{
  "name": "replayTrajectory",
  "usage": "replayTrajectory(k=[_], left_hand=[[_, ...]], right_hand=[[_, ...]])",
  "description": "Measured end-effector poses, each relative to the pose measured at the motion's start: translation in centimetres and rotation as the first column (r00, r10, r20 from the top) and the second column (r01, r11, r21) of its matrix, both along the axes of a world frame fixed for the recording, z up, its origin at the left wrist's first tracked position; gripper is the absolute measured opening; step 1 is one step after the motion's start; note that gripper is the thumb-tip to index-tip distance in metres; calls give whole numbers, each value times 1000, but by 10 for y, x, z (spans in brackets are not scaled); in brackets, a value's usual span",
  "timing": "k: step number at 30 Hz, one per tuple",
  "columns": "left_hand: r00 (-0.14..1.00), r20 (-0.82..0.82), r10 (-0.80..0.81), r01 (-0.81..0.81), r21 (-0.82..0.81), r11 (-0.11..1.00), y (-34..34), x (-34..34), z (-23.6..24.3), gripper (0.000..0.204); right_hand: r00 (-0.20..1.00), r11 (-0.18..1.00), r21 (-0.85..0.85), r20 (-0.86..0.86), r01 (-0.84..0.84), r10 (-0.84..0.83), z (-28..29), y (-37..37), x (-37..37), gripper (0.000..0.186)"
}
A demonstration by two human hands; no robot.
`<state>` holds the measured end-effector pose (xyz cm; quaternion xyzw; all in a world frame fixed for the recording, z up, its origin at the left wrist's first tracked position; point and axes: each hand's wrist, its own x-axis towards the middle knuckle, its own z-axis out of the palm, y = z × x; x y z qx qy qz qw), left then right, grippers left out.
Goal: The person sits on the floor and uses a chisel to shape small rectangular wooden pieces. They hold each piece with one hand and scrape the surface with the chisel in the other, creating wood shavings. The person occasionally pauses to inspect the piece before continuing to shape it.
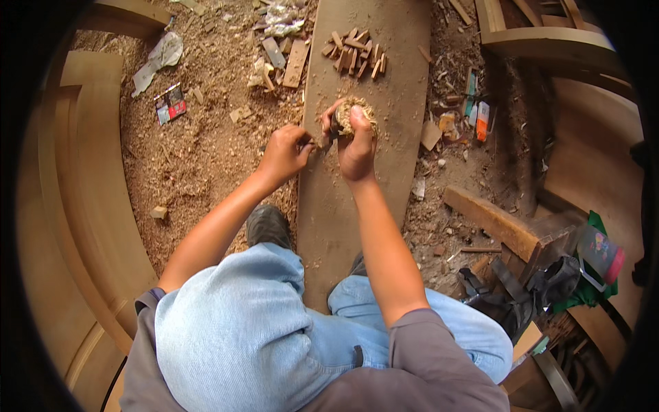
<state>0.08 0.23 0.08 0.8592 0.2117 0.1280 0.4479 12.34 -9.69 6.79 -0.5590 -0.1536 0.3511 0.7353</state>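
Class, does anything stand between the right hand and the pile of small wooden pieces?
Nothing visible does. Beyond the curly shavings clump in the right hand, only the shavings-dusted plank lies before the pile of small wooden pieces.

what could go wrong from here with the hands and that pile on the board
The left hand is close to the dark object in the right hand; if it has a sharp edge, which I can't make out, a slip might nick a finger. The wood pieces lie loose on the board, so a knock could scatter them among the floor chips.
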Motion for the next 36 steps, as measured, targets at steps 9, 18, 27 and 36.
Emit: replayTrajectory(k=[9,18,27,36], left_hand=[[999,-31,-19,19,-9,1000,0,5,-1,8],[998,-51,-30,31,17,999,3,-1,-3,10],[1000,5,14,-14,21,1000,46,40,15,3],[995,96,28,-32,35,999,97,150,32,14]], right_hand=[[997,994,102,65,40,-47,3,1,4,41],[993,991,64,-17,114,-113,-17,-3,1,40],[849,901,-183,-304,394,-433,-28,-46,43,44],[825,849,-346,-269,399,-497,-42,-72,72,31]])
